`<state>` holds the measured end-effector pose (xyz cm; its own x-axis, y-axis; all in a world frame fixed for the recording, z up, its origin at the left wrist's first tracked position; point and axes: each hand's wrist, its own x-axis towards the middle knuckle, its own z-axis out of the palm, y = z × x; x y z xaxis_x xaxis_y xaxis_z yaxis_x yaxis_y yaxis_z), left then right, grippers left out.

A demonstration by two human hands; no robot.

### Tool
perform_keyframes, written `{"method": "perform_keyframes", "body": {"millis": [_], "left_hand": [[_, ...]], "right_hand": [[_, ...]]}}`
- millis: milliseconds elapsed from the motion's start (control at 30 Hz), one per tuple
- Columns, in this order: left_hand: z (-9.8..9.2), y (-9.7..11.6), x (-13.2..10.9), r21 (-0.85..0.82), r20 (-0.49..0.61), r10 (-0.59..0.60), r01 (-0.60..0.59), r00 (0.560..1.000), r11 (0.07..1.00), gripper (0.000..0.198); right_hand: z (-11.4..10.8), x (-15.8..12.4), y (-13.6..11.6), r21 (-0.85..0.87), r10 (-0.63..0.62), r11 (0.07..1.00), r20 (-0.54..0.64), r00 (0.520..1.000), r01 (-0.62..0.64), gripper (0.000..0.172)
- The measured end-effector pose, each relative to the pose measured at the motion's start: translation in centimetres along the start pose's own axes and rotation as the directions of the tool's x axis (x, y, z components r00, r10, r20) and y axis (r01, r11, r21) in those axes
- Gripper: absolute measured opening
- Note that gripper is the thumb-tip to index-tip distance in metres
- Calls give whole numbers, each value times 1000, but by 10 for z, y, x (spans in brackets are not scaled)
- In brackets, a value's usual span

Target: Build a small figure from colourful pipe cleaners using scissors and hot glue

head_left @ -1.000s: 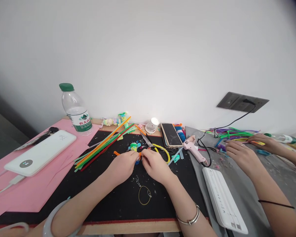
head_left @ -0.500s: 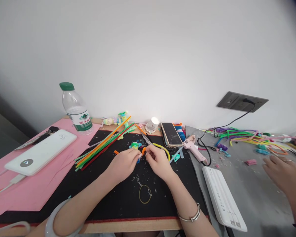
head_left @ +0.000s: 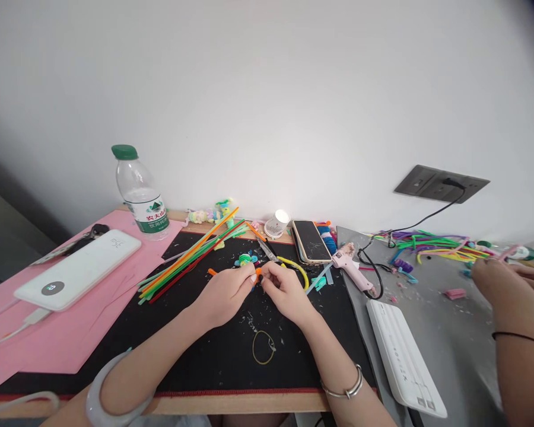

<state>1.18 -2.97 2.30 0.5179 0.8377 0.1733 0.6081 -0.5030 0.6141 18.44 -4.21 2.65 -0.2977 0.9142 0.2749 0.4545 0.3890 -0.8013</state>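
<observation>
My left hand (head_left: 225,293) and my right hand (head_left: 287,292) meet over the black mat (head_left: 115,350), fingertips pinched together on a small orange pipe-cleaner piece (head_left: 258,272). Just beyond the fingers lie a small green and blue pipe-cleaner figure (head_left: 245,260), scissors (head_left: 267,250) and a curved yellow pipe cleaner (head_left: 295,268). A fan of long coloured pipe cleaners (head_left: 187,256) lies to the left of my hands. A thin yellow loop (head_left: 263,347) rests on the mat between my forearms.
A water bottle (head_left: 140,193), a white power bank (head_left: 78,270) on pink paper (head_left: 35,338), a phone (head_left: 310,241), a pink glue gun (head_left: 350,267) and a white keyboard (head_left: 403,359) surround the mat. Another person's hands (head_left: 502,284) work at the right by a pipe-cleaner pile (head_left: 431,243).
My fingertips stay pinched on the orange piece with small shifts. The other person's hands drew back from the pipe-cleaner pile toward the right edge.
</observation>
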Motion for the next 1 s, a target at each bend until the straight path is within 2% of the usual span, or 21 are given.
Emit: {"method": "perform_keyframes", "body": {"millis": [233, 567, 1000], "left_hand": [[0, -5, 1, -106, 35, 27, -23, 999, 994, 26], [2, -8, 2, -286, 104, -2, 32, 995, 958, 28], [6, -9, 2, -238, 107, -36, 60, 994, 969, 26]], "right_hand": [[0, -2, -1, 8, -23, 1000, 30, 999, 23, 12], [1, -2, -1, -11, -72, 997, 55, 996, 73, 14], [4, -3, 1, -134, -134, 980, 87, 987, 145, 17]]}}
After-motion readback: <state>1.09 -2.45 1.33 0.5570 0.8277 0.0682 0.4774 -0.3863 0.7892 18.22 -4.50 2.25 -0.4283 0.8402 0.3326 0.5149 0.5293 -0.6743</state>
